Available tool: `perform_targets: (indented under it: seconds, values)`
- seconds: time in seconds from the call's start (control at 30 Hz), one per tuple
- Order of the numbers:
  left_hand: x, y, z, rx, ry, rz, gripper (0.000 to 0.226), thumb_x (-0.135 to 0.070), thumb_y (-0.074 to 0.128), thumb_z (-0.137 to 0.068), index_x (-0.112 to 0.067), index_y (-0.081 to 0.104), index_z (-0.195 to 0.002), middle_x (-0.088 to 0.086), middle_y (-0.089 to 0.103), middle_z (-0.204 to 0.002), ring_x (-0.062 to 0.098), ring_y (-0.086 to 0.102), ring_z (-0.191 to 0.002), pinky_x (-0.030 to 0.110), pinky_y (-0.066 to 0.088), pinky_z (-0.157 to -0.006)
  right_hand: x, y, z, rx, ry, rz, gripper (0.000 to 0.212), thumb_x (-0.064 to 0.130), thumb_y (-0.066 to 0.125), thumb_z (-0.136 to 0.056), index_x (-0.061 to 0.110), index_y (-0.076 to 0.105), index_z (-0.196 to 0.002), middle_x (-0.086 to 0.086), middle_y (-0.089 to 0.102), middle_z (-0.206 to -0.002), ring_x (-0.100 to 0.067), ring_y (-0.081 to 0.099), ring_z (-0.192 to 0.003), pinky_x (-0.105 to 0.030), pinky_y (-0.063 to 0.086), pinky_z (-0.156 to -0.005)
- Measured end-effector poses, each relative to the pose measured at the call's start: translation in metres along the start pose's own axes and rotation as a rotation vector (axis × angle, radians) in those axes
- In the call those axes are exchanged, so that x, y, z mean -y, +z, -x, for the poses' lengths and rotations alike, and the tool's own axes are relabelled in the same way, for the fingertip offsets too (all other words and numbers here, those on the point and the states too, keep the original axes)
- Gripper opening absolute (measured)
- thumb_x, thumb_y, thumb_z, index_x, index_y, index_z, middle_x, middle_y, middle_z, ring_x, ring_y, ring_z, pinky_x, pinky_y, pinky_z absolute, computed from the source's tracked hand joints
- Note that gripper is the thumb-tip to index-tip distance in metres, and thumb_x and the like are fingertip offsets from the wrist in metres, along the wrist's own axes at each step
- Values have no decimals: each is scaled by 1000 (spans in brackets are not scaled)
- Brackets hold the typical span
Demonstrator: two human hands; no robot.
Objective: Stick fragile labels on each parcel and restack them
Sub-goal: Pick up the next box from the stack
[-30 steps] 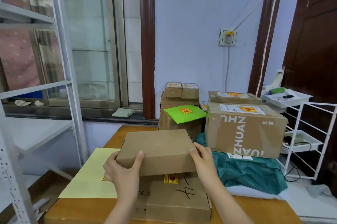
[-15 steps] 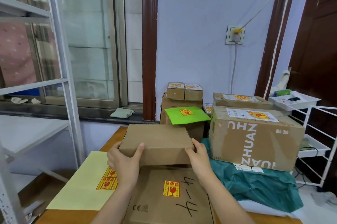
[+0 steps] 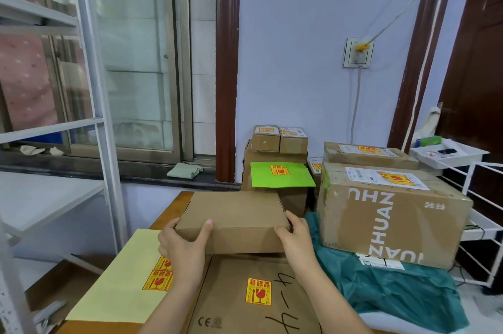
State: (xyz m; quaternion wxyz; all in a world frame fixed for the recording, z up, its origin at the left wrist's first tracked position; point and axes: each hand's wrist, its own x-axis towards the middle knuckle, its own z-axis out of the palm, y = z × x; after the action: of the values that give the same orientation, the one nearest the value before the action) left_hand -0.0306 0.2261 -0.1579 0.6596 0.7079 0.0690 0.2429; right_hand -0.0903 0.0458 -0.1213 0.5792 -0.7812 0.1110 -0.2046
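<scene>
Both hands are gripping the plain parcel by its short ends, left hand and right hand with fingers curled round it; it is hovering just above the labelled flat box, long axis running left-right, both hands equally near.

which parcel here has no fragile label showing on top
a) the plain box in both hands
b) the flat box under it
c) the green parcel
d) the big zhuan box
a: the plain box held between the left hand and the right hand shows a bare brown top, while the other three each carry a yellow and red sticker.
</scene>
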Motion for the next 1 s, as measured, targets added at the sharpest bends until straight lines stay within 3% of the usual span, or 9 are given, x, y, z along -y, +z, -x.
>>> perform_targets:
  seconds: [0.27, 0.53, 0.73, 1.0]
  values:
    - [1, -20, 27, 9, 12, 34, 70, -32, 78, -74, -11, 41, -129, 5, 37, -131, 24, 28, -125, 42, 33, -101, -6, -8, 32, -14, -32, -14, 52, 7, 52, -93, 11, 39, -143, -3, 40, -124, -10, 46, -107, -19, 34, -93]
    - [-16, -23, 34, 24, 95, 96, 67, -30, 78, -75, -16, 39, -127, -6, 34, -121, 12, 29, -117, 31, 34, -94, 0, -21, 45, -45, -98, -19, 51, 8, 54, -93, 15, 39, -142, 2, 42, -125, -6, 43, -112, -21, 33, -97]
    - [-28, -3, 9, 39, 97, 62, 70, -33, 77, -75, -13, 40, -131, 3, 38, -131, 20, 31, -122, 36, 37, -96, 14, -21, 20, -38, -111, 24, 49, 10, 53, -95, 11, 39, -142, 2, 39, -123, -11, 43, -115, -19, 31, -99]
    - [-17, -3, 10, 33, 102, 57, 72, -36, 78, -74, -14, 40, -131, 2, 38, -130, 20, 32, -122, 36, 38, -97, 5, -17, 25, -70, -99, 7, 50, 10, 53, -95, 11, 38, -143, 1, 39, -125, -7, 41, -112, -19, 31, -100]
